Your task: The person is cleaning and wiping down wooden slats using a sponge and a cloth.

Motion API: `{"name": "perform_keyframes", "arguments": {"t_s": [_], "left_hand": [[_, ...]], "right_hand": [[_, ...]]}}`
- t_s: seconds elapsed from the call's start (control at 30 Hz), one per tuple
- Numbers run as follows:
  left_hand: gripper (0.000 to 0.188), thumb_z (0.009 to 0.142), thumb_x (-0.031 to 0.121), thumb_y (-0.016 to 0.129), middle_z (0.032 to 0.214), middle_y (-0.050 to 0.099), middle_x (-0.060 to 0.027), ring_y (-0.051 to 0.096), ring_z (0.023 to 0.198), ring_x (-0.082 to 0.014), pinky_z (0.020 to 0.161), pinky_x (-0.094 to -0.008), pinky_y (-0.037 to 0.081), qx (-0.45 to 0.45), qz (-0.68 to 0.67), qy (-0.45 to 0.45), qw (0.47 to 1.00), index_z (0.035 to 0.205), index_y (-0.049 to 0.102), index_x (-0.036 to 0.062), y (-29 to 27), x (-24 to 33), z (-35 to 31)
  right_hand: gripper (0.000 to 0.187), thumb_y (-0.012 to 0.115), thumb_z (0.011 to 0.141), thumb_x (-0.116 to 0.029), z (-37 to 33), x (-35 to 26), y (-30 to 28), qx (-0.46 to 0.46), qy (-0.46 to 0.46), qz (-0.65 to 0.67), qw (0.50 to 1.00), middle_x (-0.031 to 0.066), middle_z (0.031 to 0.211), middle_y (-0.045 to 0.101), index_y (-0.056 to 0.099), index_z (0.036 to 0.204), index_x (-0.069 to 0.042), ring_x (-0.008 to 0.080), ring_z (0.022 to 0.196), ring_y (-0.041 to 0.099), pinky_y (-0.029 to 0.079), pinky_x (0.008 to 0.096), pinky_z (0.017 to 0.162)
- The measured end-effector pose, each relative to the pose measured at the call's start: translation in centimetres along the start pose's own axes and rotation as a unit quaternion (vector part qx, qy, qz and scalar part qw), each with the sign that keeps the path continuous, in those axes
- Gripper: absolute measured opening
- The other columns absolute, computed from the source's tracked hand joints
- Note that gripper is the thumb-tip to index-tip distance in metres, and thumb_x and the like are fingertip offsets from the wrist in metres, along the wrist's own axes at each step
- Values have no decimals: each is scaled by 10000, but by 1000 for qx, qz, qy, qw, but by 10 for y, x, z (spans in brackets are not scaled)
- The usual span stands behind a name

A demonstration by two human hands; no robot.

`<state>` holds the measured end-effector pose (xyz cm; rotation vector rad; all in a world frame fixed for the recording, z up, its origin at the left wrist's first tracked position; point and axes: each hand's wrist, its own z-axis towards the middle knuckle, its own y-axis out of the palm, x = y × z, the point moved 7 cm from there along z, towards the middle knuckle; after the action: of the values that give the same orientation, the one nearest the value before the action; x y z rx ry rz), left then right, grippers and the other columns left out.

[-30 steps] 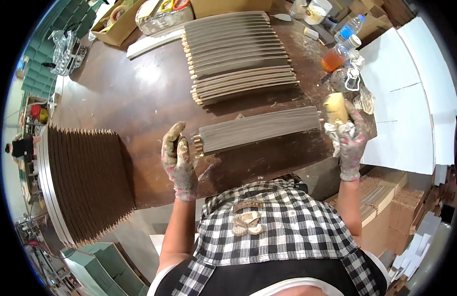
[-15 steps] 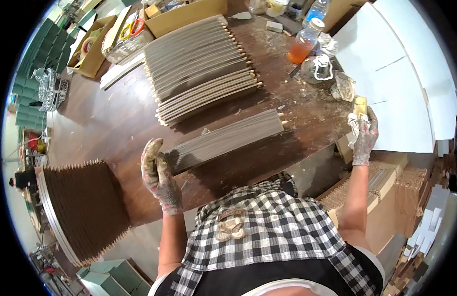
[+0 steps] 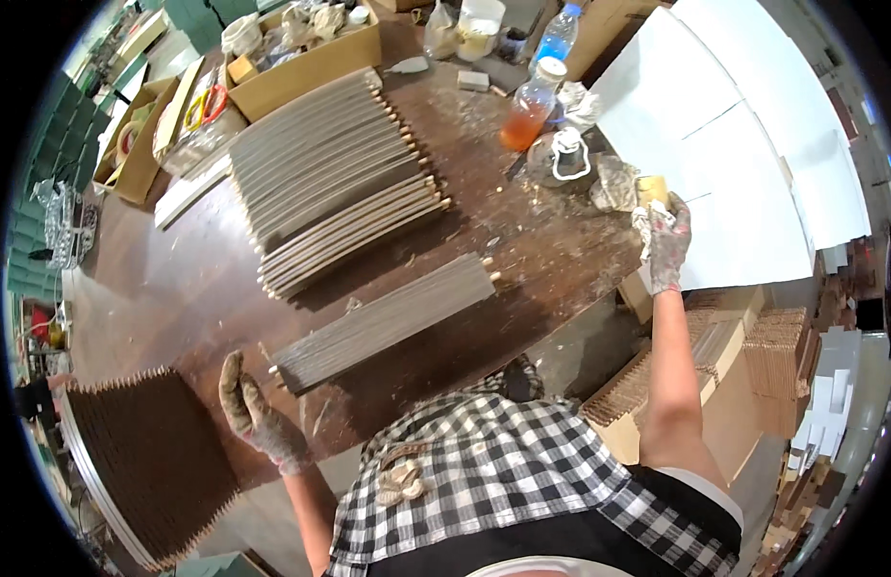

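A grey wood-grain board (image 3: 388, 322) with small pale pegs at both ends lies at a slant near the table's front edge. My left hand (image 3: 263, 418), in a stained work glove, is just off its left end, fingers apart with nothing in them. Out to the right, my gloved right hand (image 3: 668, 252) grips a yellowish block (image 3: 652, 190) together with a crumpled white cloth (image 3: 643, 231), next to a crumpled plastic-like lump (image 3: 614, 183). Behind the board, several similar pegged boards (image 3: 330, 173) lie side by side in a row.
Another stack of pegged boards (image 3: 142, 462) stands at the left table edge. Far right on the table are a bottle of orange liquid (image 3: 528, 115), a jar with a white loop (image 3: 559, 159) and a blue-capped bottle (image 3: 557, 38). White panels (image 3: 715, 144) lean right. Cardboard boxes (image 3: 311, 58) sit at the back.
The whole view has shifted, moving most things leftward. My left hand has moved away from the board's left end, baring its pegs. My right hand still grips the block and cloth.
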<state>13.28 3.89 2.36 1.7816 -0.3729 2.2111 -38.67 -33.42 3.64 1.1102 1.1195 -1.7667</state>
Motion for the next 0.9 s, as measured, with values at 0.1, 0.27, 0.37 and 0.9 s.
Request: {"name": "perform_keyframes", "arguments": {"t_s": [0.1, 0.27, 0.37, 0.9], "left_hand": [[300, 928, 19, 482, 1238, 591, -120, 520, 1172, -200, 1024, -334, 376, -23, 33, 43, 998, 1208, 575, -34, 12, 14, -2], [297, 837, -27, 513, 1187, 596, -133, 512, 1181, -253, 972, -363, 430, -79, 103, 150, 980, 1102, 645, -2, 37, 43, -8], [199, 883, 41, 554, 1093, 643, -136, 552, 1149, -304, 993, -438, 431, -157, 148, 270, 938, 1050, 661, 32, 52, 63, -24], [229, 722, 29, 599, 1117, 640, -68, 589, 1098, -270, 897, -398, 488, -379, 160, 352, 841, 941, 644, 80, 147, 35, -77]], "right_hand": [[386, 651, 855, -73, 26, 28, -7, -1, -60, -70, 996, 129, 1105, 622, 530, 1214, 1, 196, 979, 619, 517, 294, 842], [478, 701, 800, -165, 38, 42, 14, -25, -96, -343, 934, 166, 1181, 596, 543, 1221, -5, 281, 1124, 565, 447, 352, 949], [493, 679, 819, -159, 19, 16, 31, -31, -104, -312, 944, 155, 1149, 594, 509, 1257, -12, 260, 1145, 542, 451, 379, 952], [286, 612, 786, -132, -216, -139, 228, -294, -515, -234, 771, 78, 1084, 623, 607, 1072, -111, 235, 1058, 563, 403, 414, 967]]}}
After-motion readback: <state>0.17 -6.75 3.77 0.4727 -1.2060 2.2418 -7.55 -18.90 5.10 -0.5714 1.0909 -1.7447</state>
